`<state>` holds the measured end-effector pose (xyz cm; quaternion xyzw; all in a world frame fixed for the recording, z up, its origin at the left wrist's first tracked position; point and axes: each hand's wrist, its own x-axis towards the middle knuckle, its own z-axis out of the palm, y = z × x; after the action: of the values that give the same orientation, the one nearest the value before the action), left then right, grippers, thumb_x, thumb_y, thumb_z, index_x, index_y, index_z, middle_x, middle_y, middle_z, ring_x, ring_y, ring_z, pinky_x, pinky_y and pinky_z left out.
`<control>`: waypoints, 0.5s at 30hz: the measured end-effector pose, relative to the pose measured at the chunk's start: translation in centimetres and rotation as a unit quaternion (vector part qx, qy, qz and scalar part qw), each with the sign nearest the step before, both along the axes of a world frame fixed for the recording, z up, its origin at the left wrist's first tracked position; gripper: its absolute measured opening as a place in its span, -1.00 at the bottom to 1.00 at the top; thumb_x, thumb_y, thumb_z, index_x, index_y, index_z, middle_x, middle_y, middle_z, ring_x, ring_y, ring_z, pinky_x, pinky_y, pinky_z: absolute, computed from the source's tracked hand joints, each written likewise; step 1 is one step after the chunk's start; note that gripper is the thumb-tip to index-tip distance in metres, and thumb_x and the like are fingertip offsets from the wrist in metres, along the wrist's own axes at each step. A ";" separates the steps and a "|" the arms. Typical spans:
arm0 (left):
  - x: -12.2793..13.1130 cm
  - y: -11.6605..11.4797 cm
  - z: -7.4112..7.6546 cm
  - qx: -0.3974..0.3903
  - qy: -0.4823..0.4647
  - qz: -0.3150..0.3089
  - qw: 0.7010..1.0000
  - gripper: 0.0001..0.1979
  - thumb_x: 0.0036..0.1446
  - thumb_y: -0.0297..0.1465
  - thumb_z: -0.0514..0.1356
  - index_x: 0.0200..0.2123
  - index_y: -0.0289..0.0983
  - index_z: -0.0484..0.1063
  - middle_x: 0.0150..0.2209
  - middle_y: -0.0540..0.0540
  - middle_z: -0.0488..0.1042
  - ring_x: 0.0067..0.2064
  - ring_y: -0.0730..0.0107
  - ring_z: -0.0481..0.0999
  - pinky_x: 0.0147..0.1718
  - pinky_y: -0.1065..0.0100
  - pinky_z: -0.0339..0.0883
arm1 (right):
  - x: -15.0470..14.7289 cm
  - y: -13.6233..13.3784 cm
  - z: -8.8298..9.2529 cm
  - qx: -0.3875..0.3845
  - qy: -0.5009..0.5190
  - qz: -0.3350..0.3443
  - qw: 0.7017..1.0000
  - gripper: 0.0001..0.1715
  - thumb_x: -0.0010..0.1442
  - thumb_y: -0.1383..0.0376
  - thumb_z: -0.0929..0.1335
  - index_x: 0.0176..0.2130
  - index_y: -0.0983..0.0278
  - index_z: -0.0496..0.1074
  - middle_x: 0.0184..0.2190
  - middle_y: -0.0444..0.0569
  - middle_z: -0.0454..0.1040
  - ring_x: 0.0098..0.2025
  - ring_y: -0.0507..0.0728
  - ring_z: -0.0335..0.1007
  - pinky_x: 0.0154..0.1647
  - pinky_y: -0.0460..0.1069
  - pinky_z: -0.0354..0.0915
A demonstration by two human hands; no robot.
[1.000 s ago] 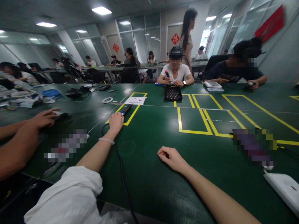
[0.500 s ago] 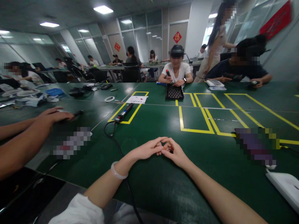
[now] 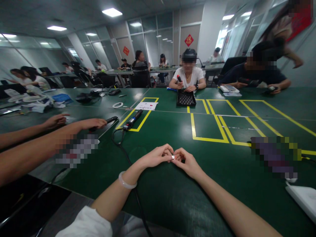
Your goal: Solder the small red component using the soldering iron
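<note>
My left hand (image 3: pixel 154 157) and my right hand (image 3: pixel 187 161) meet at their fingertips over the green table (image 3: pixel 172 194). Both pinch a tiny pale, metallic part (image 3: pixel 173 157) held between them. A pale bracelet (image 3: pixel 125 182) circles my left wrist. Beyond my hands, a black electric screwdriver (image 3: pixel 133 119) lies on a yellow tape line, and its black cable (image 3: pixel 123 151) trails back past my left forearm.
A person's two arms (image 3: pixel 49 135) reach in from the left, one hand on a dark tool (image 3: pixel 108 120). A person across the table works over a black tray (image 3: pixel 186 98). A white sheet (image 3: pixel 147 105) and a white device (image 3: pixel 302 199) lie on the table.
My left hand has left the screwdriver far out on the table and come back to meet my right hand. Both now pinch the small part. The neighbour's hand has slid forward with its tool.
</note>
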<state>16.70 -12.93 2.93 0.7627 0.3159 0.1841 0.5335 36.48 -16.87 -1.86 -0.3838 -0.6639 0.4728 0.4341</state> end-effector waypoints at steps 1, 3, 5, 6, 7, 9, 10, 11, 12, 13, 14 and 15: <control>0.0 0.0 0.0 0.000 -0.001 0.000 1.000 -0.71 0.20 -0.26 0.16 -0.10 -0.30 0.27 -0.33 -0.05 0.46 -0.28 0.40 0.44 -0.25 0.37 0.27 | 0.0 0.0 0.1 0.000 0.004 0.003 1.000 -0.77 0.18 0.21 0.38 -0.20 0.26 0.32 -0.36 -0.10 0.45 -0.38 0.04 0.34 -0.37 -0.07 0.25; -0.1 0.1 0.0 0.004 0.001 0.001 1.000 -0.71 0.21 -0.25 0.16 -0.10 -0.31 0.27 -0.35 -0.05 0.46 -0.29 0.40 0.45 -0.24 0.37 0.28 | 0.0 -0.1 0.1 -0.001 0.010 0.007 1.000 -0.81 0.20 0.24 0.36 -0.20 0.26 0.31 -0.33 -0.07 0.46 -0.35 0.05 0.37 -0.34 -0.06 0.26; -0.1 0.1 0.1 0.011 0.007 0.004 1.000 -0.72 0.22 -0.25 0.14 -0.10 -0.31 0.26 -0.36 -0.04 0.47 -0.28 0.40 0.46 -0.22 0.36 0.29 | 0.0 0.0 0.1 -0.006 0.017 0.012 1.000 -0.82 0.21 0.24 0.35 -0.20 0.27 0.31 -0.32 -0.05 0.47 -0.31 0.06 0.39 -0.30 -0.04 0.28; -0.1 0.1 0.1 0.018 0.010 0.006 1.000 -0.72 0.23 -0.25 0.13 -0.10 -0.30 0.26 -0.36 -0.04 0.47 -0.27 0.39 0.47 -0.21 0.35 0.29 | 0.0 0.0 0.0 -0.008 0.021 0.010 1.000 -0.81 0.22 0.23 0.35 -0.19 0.27 0.32 -0.32 -0.05 0.48 -0.30 0.07 0.39 -0.28 -0.04 0.28; -0.1 0.1 0.1 0.024 0.013 0.007 1.000 -0.73 0.23 -0.25 0.13 -0.10 -0.30 0.26 -0.35 -0.04 0.47 -0.26 0.39 0.48 -0.21 0.35 0.30 | 0.0 0.1 -0.1 -0.012 0.023 0.006 1.000 -0.81 0.22 0.23 0.35 -0.18 0.27 0.32 -0.32 -0.05 0.47 -0.30 0.07 0.39 -0.28 -0.03 0.28; -0.1 0.0 0.2 0.047 0.014 0.012 0.999 -0.72 0.21 -0.27 0.16 -0.09 -0.29 0.27 -0.29 -0.07 0.48 -0.22 0.38 0.49 -0.19 0.35 0.31 | 0.1 0.2 -0.4 -0.019 0.022 -0.008 1.000 -0.79 0.22 0.20 0.35 -0.18 0.27 0.32 -0.35 -0.07 0.46 -0.32 0.07 0.38 -0.28 -0.03 0.28; 0.0 0.0 0.3 0.065 0.013 0.017 0.998 -0.72 0.19 -0.28 0.18 -0.08 -0.29 0.28 -0.24 -0.08 0.48 -0.20 0.37 0.49 -0.17 0.35 0.32 | 0.1 0.3 -0.5 -0.021 0.021 -0.016 0.999 -0.78 0.22 0.19 0.35 -0.19 0.27 0.33 -0.37 -0.08 0.44 -0.33 0.07 0.37 -0.29 -0.03 0.28; 0.0 -0.1 0.4 0.087 0.012 0.022 0.996 -0.71 0.17 -0.30 0.20 -0.08 -0.29 0.29 -0.19 -0.10 0.47 -0.17 0.37 0.49 -0.15 0.35 0.32 | 0.1 0.3 -0.7 -0.022 0.020 -0.021 0.999 -0.77 0.23 0.18 0.35 -0.19 0.27 0.33 -0.38 -0.09 0.43 -0.35 0.06 0.36 -0.30 -0.03 0.27; 0.1 -0.1 0.4 0.111 0.013 0.027 0.993 -0.71 0.16 -0.31 0.21 -0.09 -0.28 0.31 -0.15 -0.11 0.46 -0.14 0.36 0.48 -0.13 0.35 0.32 | 0.2 0.4 -0.8 -0.022 0.021 -0.023 0.999 -0.77 0.23 0.16 0.34 -0.20 0.27 0.33 -0.40 -0.10 0.42 -0.36 0.06 0.35 -0.30 -0.03 0.27; 0.2 -0.2 0.5 0.135 0.015 0.032 0.990 -0.73 0.16 -0.32 0.21 -0.09 -0.28 0.32 -0.13 -0.11 0.46 -0.13 0.36 0.48 -0.11 0.35 0.32 | 0.2 0.5 -0.9 -0.021 0.022 -0.024 0.999 -0.76 0.24 0.15 0.34 -0.20 0.27 0.33 -0.41 -0.10 0.42 -0.37 0.06 0.34 -0.31 -0.03 0.26; 0.3 -0.3 0.6 0.156 0.021 0.037 0.987 -0.75 0.16 -0.33 0.21 -0.11 -0.28 0.34 -0.14 -0.10 0.46 -0.13 0.37 0.48 -0.10 0.36 0.32 | 0.2 0.5 -1.0 -0.021 0.024 -0.023 0.999 -0.76 0.24 0.14 0.33 -0.20 0.27 0.32 -0.42 -0.11 0.42 -0.38 0.06 0.34 -0.31 -0.03 0.26; 0.4 -0.4 0.7 0.173 0.029 0.039 0.984 -0.78 0.18 -0.34 0.19 -0.12 -0.27 0.35 -0.15 -0.09 0.46 -0.14 0.38 0.48 -0.10 0.36 0.31 | 0.2 0.5 -1.0 -0.020 0.025 -0.022 0.999 -0.75 0.25 0.14 0.32 -0.21 0.27 0.32 -0.43 -0.11 0.42 -0.39 0.06 0.34 -0.31 -0.03 0.26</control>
<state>17.07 -13.29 3.63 0.8355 0.3246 0.2343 0.3764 36.71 -16.33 -2.88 -0.3948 -0.6346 0.4858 0.4532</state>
